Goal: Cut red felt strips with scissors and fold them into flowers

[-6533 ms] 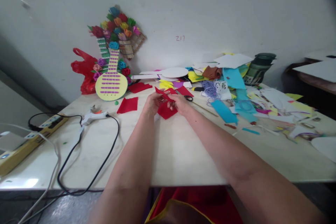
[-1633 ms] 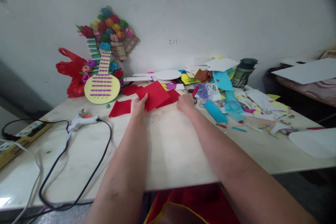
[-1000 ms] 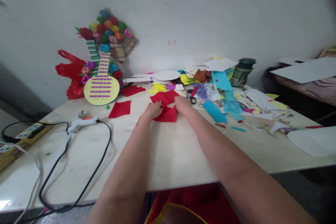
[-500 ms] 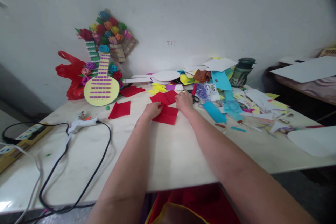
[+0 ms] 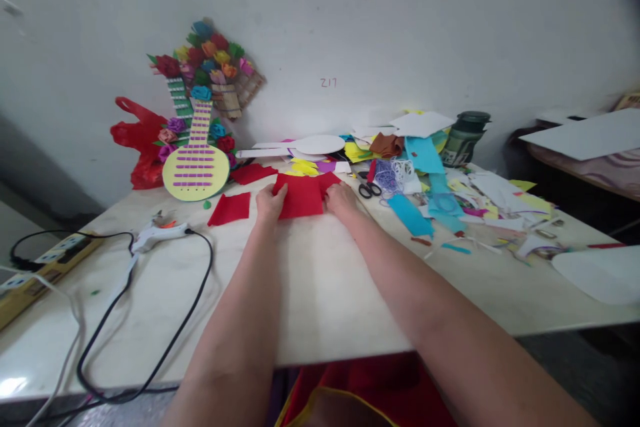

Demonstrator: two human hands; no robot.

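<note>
A square of red crepe paper (image 5: 301,197) lies in front of me, over at least one more red piece whose corner shows at the upper right. My left hand (image 5: 271,202) is closed on its left edge, thumb on top. At the right edge, my right hand (image 5: 341,199) has its fingers curled together against the red paper; its fingertips are partly hidden. Another red piece (image 5: 229,209) with a rolled left edge rests left of my left hand. Behind it is a darker red sheet (image 5: 253,174). Black-handled scissors (image 5: 370,189) lie just right of my right hand.
A white glue gun (image 5: 161,235) with a black cable and a power strip (image 5: 40,267) occupy the left. A yellow paper guitar (image 5: 196,172) and paper flowers (image 5: 210,53) stand behind. Paper scraps, purple yarn (image 5: 389,175) and a green bottle (image 5: 466,138) crowd the right.
The red square that lay nearer me has moved back onto the other red pieces. My left hand shifted left to its edge; my right hand moved slightly left and nearer, uncovering the scissors.
</note>
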